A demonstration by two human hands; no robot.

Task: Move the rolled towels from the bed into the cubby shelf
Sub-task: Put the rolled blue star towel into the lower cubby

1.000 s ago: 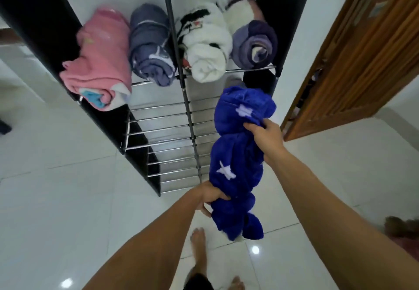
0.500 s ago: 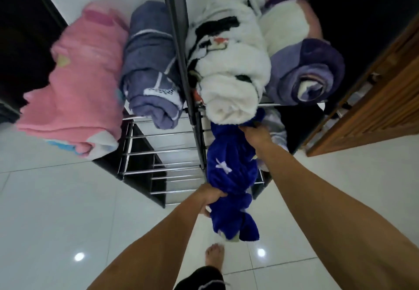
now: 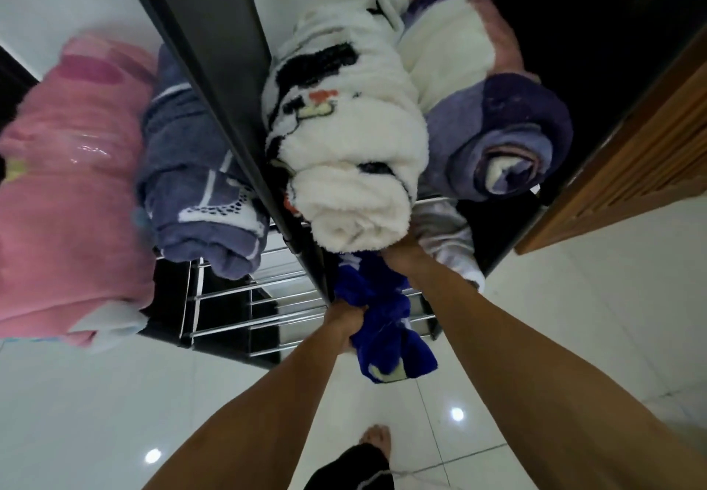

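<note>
Cubby shelf (image 3: 214, 68): black uprights and chrome wire racks are seen from above, standing on a white tiled floor (image 3: 95, 394). A wooden door (image 3: 631, 168) is seen at the right edge. Upper rack: pink rolled towel (image 3: 69, 191) is laid far left, grey-blue rolled towel (image 3: 199, 183) just beside it; right of the centre post, white rolled towel (image 3: 344, 145) and purple rolled towel (image 3: 497, 133) are laid touching. Blue rolled towel (image 3: 378, 317) is held half into the right compartment one level down, under the white roll, near end hanging out over the floor. Left hand (image 3: 344, 321) is clenched on its middle. Right hand (image 3: 401, 252) is pressed on its far end; fingers are hidden under the white roll, grip cannot be told. A bare foot (image 3: 377, 440) is seen below.
</note>
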